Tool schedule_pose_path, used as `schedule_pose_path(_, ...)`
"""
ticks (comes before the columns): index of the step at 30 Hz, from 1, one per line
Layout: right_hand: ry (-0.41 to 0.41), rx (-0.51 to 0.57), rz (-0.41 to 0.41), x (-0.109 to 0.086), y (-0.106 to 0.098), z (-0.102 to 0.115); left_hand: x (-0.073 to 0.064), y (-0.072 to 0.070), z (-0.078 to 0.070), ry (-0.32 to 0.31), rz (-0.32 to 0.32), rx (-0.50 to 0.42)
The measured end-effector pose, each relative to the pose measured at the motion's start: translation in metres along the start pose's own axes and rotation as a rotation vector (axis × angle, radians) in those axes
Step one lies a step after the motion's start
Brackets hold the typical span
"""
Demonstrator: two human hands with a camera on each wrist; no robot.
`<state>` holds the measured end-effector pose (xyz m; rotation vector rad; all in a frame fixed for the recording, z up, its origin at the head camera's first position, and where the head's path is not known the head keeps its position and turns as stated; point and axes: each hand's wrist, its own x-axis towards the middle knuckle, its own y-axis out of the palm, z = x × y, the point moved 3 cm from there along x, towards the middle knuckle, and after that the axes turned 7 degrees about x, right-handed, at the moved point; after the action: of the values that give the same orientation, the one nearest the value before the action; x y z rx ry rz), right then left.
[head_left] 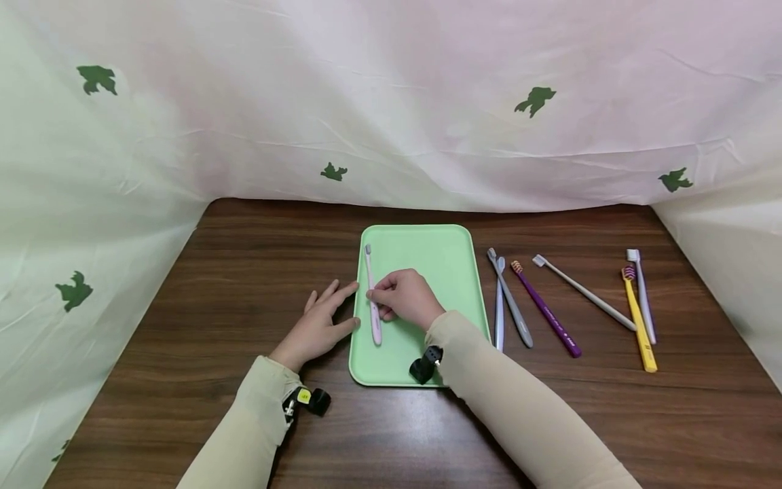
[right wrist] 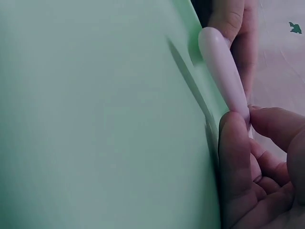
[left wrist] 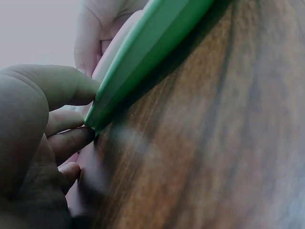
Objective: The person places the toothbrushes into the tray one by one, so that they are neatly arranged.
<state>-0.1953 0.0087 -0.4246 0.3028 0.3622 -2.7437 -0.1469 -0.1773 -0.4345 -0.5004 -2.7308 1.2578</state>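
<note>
pinching a pink toothbrush [head_left: 375, 327] is the right hand [head_left: 408, 297]; the straight-fingered left hand [head_left: 319, 329] is touching the tray [head_left: 430, 265] at nine o'clock.

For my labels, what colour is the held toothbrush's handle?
Pale pink; the handle shows best in the right wrist view.

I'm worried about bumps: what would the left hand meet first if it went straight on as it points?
The tray, at its left rim, which the left hand seems to touch. Beyond that lies the pink toothbrush in the right hand; heights are hard to judge.
</note>
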Motion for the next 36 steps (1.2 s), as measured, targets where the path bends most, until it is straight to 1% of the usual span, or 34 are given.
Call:
schedule_pose_path(9, 0.03, 0.028, 0.012, 0.004, 0.006, 0.002, 0.001, 0.001, 0.0, 0.008, -0.01, -0.007)
schedule_pose_path(17, 0.049, 0.026, 0.028, 0.006, 0.012, 0.004, 0.001, 0.002, 0.0, 0.018, -0.017, -0.016)
schedule_pose_path(23, 0.036, 0.042, 0.044, 0.008, 0.015, 0.003, 0.0, 0.001, 0.0, 0.02, -0.02, -0.014)
schedule_pose_path(30, 0.042, 0.075, 0.047, 0.007, 0.014, 0.001, -0.001, 0.0, -0.001, 0.024, -0.02, -0.015)
schedule_pose_path(36, 0.032, 0.064, 0.044, 0.007, 0.013, -0.001, 0.0, 0.0, -0.001, 0.013, -0.014, -0.01)
